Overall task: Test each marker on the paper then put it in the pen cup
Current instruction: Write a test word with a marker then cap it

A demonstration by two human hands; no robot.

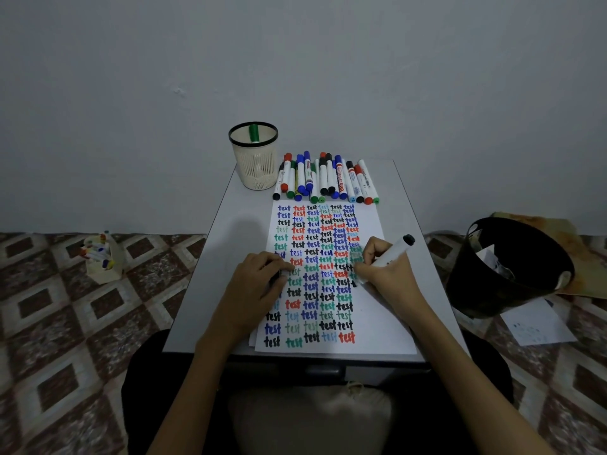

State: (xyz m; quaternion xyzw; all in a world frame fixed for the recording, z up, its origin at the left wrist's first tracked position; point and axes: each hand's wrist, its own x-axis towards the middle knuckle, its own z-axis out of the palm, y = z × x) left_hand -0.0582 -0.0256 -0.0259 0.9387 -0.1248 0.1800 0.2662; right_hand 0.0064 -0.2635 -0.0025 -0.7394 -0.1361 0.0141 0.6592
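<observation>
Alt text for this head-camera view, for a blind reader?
A right hand writes with a white marker on a white paper sheet filled with colourful "test" words; the left hand rests on it. Behind stand a cream mesh pen cup and a row of markers.

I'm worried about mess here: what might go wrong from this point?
1. The right hand grips the black marker, its side resting on the paper among written words; fresh ink may smear.
2. The pen cup stands at the table's far left corner; a careless drop might knock it off.
3. The loose markers lie along the far edge and may roll off.
</observation>
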